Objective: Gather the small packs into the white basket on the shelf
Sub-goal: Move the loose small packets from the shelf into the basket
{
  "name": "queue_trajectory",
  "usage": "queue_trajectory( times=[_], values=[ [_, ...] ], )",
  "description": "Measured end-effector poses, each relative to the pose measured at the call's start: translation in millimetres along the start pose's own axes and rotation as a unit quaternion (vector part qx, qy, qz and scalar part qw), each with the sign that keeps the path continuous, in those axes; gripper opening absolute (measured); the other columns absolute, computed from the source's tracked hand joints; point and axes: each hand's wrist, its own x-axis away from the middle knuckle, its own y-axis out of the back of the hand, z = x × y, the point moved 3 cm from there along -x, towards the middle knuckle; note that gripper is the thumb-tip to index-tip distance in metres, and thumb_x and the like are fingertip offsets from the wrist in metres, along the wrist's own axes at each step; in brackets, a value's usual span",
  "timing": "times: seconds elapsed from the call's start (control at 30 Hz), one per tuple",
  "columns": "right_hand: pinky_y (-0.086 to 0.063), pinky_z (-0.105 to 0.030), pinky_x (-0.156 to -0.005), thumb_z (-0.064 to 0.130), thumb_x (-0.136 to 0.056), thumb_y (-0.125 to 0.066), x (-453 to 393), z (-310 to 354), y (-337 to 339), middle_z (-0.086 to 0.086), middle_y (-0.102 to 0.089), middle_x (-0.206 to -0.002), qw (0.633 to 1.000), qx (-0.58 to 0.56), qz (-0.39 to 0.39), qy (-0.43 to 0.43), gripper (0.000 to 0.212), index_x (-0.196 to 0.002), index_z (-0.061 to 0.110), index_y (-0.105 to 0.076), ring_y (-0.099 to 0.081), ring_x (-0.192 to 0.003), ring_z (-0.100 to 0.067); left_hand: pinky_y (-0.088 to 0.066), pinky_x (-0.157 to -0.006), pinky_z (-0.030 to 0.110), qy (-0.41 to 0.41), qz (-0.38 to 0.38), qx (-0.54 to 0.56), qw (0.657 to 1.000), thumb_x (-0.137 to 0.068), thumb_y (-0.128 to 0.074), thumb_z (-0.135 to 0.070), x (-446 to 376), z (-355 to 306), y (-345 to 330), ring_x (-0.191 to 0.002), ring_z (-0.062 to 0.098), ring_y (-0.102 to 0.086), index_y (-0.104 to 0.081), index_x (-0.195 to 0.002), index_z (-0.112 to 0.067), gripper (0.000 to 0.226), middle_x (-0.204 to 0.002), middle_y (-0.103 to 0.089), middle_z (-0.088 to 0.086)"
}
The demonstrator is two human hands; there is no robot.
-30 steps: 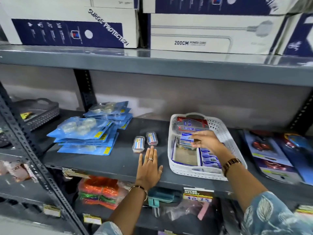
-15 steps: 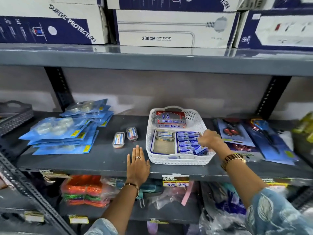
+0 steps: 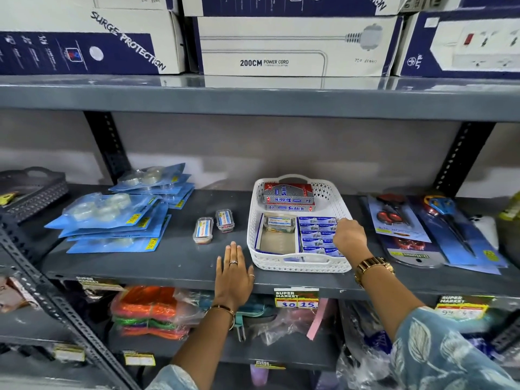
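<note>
A white perforated basket (image 3: 298,264) stands on the grey shelf. Inside it a row of small blue packs (image 3: 316,233) fills the right side, a clear pack (image 3: 279,223) sits at the middle left, and red-and-silver boxes (image 3: 289,196) lie at the back. My right hand (image 3: 349,238) rests curled over the right end of the blue packs; its fingertips are hidden, so I cannot see whether it holds one. My left hand (image 3: 234,273) lies flat and open on the shelf, left of the basket. Two small clear packs (image 3: 203,230) (image 3: 225,220) lie on the shelf just beyond it.
Blue blister cards of tape (image 3: 112,220) are stacked at the left. Carded scissors (image 3: 416,223) lie right of the basket. A dark grey basket (image 3: 36,190) sits at the far left. Large boxes (image 3: 292,46) fill the shelf above. Bagged goods lie on the shelf below.
My right hand moved from the basket's middle to its right side, over the row of blue packs. My view shifted to the right. The left hand stayed flat on the shelf.
</note>
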Motion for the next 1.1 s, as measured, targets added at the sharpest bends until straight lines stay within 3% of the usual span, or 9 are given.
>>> queue_trajectory(
  times=[0.23,0.43,0.77,0.93,1.1],
  values=[
    [-0.052,-0.039,-0.089,-0.002,-0.089,-0.047,2.4,2.2,-4.0,-0.021,-0.058,-0.125,1.000,-0.020,-0.008,-0.014,0.031,-0.120,-0.002,-0.054,-0.058,-0.113,-0.036,-0.003,-0.121,0.042,-0.003,-0.012,0.026,1.000,-0.100,-0.028,-0.036,-1.4,4.6,-0.6,-0.148,0.027,0.002,0.000,-0.148,-0.003,0.065,-0.160,0.002,0.015],
    [-0.051,-0.039,-0.087,-0.003,-0.089,-0.047,1.1,38.5,-2.1,-0.023,-0.063,-0.117,0.997,-0.038,-0.034,0.049,0.026,-0.113,-0.004,-0.058,-0.061,-0.106,-0.037,-0.005,-0.120,0.042,0.013,-0.031,0.027,0.999,-0.099,-0.028,-0.043,-4.7,22.5,-0.5,-0.148,0.027,0.000,0.000,-0.149,-0.004,0.069,-0.160,0.001,0.014],
    [-0.050,-0.038,-0.093,-0.015,-0.079,-0.043,-9.6,139.8,-22.1,-0.016,-0.068,-0.114,0.961,-0.125,-0.017,0.245,0.043,-0.102,0.011,-0.068,-0.061,-0.107,-0.031,-0.002,-0.120,0.046,0.033,-0.038,0.002,0.999,-0.096,-0.031,-0.051,-15.6,65.2,8.5,-0.149,0.024,0.004,0.005,-0.149,-0.006,0.079,-0.161,0.004,0.012],
    [-0.046,-0.035,-0.093,-0.018,-0.074,-0.044,-12.3,187.3,-33.2,-0.012,-0.061,-0.120,0.937,-0.098,-0.026,0.335,0.055,-0.113,0.015,-0.063,-0.057,-0.113,-0.031,0.000,-0.120,0.046,0.045,-0.031,-0.022,0.998,-0.093,-0.031,-0.059,-19.9,87.7,17.5,-0.148,0.022,0.008,0.007,-0.148,-0.006,0.086,-0.160,0.008,0.011],
    [-0.042,-0.036,-0.098,-0.011,-0.079,-0.048,-18.4,223.7,-50.2,-0.011,-0.055,-0.126,0.913,-0.052,0.012,0.405,0.052,-0.122,0.018,-0.057,-0.053,-0.118,-0.030,0.004,-0.119,0.047,0.034,-0.022,-0.027,0.999,-0.091,-0.030,-0.063,-24.0,97.2,18.2,-0.148,0.022,0.010,0.012,-0.148,-0.008,0.090,-0.160,0.011,0.009]
  ],
)
